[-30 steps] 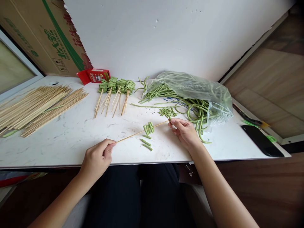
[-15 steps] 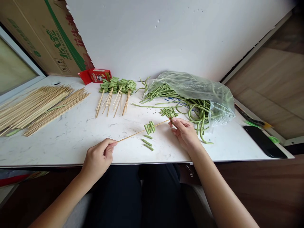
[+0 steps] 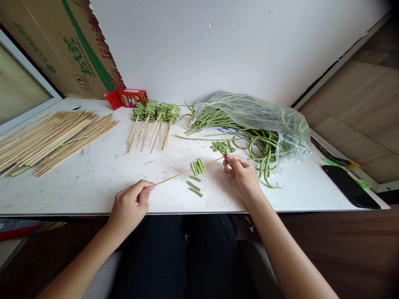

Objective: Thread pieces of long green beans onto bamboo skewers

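My left hand (image 3: 129, 205) pinches the near end of a thin bamboo skewer (image 3: 174, 175) that slants up to the right over the white table. Several short green bean pieces (image 3: 197, 166) are threaded on the skewer near its middle. At the skewer's far tip my right hand (image 3: 241, 174) has its fingers pinched together on a small bean piece. Two loose bean pieces (image 3: 195, 189) lie on the table just below the skewer. A small heap of cut bean pieces (image 3: 222, 146) sits just beyond my right hand.
A plastic bag of long beans (image 3: 255, 124) lies at the back right. Finished bean skewers (image 3: 154, 118) rest at the back centre beside a red box (image 3: 130, 97). Several bare skewers (image 3: 52, 139) are piled on the left. A black phone (image 3: 350, 187) and scissors (image 3: 332, 155) lie at the right edge.
Almost nothing has moved; both hands keep their hold on the skewer, and the view has shifted slightly.
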The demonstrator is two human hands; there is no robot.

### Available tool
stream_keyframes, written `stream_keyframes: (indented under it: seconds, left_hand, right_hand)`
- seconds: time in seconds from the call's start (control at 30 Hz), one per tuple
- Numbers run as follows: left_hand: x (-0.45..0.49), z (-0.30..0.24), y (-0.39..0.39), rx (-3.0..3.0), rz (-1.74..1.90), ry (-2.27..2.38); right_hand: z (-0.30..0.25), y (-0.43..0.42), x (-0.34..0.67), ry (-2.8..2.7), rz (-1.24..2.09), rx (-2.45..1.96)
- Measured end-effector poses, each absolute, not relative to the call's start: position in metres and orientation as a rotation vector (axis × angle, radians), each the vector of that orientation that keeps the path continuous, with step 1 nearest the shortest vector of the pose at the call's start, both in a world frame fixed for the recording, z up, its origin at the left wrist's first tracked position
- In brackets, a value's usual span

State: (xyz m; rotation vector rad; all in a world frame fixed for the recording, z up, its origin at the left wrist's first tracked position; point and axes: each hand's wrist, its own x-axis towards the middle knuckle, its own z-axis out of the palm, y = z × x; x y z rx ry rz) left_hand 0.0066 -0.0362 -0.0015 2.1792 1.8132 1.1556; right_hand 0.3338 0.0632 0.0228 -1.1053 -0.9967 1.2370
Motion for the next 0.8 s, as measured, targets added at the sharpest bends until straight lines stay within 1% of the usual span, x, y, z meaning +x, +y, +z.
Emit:
stream_keyframes:
  seconds: [0.8]
  left_hand:
    - [0.0041,-0.0024,-0.0359,2.155,1.143,1.812]
  right_hand:
    - [0.0240,0.0572,0.3295,-1.108,1.161,-1.013]
